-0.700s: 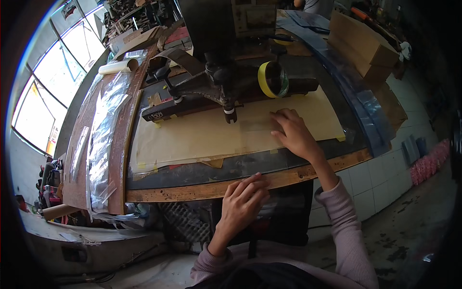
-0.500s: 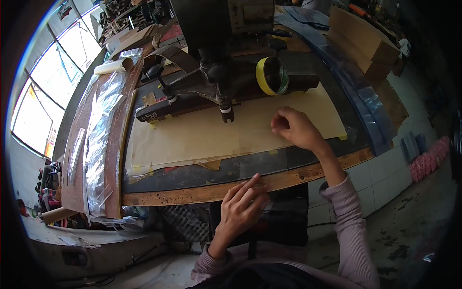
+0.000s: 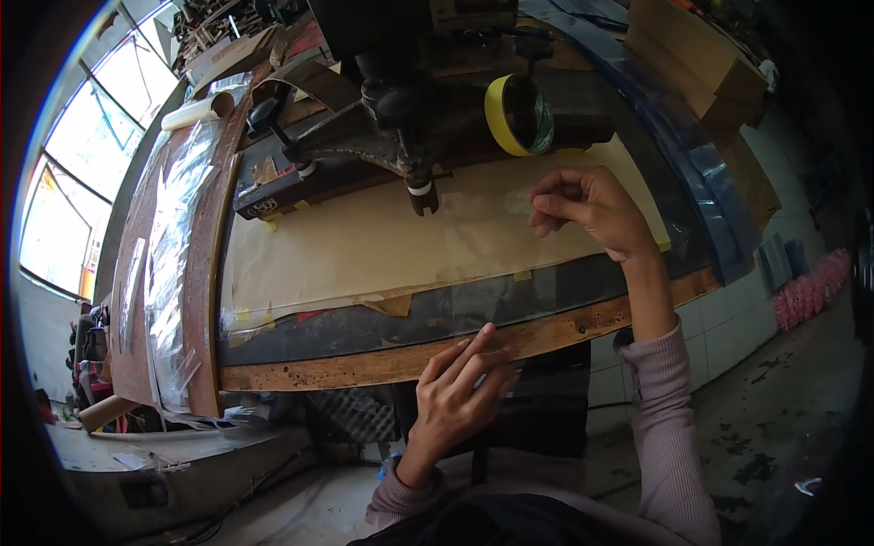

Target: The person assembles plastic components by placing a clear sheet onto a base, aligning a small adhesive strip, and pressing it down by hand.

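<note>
While the left hand [image 3: 462, 391] rests at the wooden edge [image 3: 309, 374] of the surface [image 3: 346, 332], the right hand [image 3: 596, 209] hangs over the pale sheet [image 3: 337, 246], so I read the step in hand as handling the clear film [image 3: 501, 296]; judgement call. Film overlaps the sheet right of centre and runs off its near side onto the dark surface, close to the left fingertips. Right grip: fingers curled in, tips near each other; can't tell if they meet or pinch any plastic. Left grip: index stretched out, other fingers bent, thumb hidden; can't tell if anything is held, or if the index touches film. Sheet lies flat, far side along the dark bar [image 3: 273, 196], near side ragged. Machine [image 3: 391, 118] stands over it, forked prong [image 3: 424, 200] just left of the film, tape roll [image 3: 498, 116] beyond the right hand. Next move, as I judge it, calls for light fingertip pressure, left hand as anchor, right knuckles clear of prong and roll. Thin film may cling or crease; I'd check its edge against the dark surface, where it reads best.
</note>
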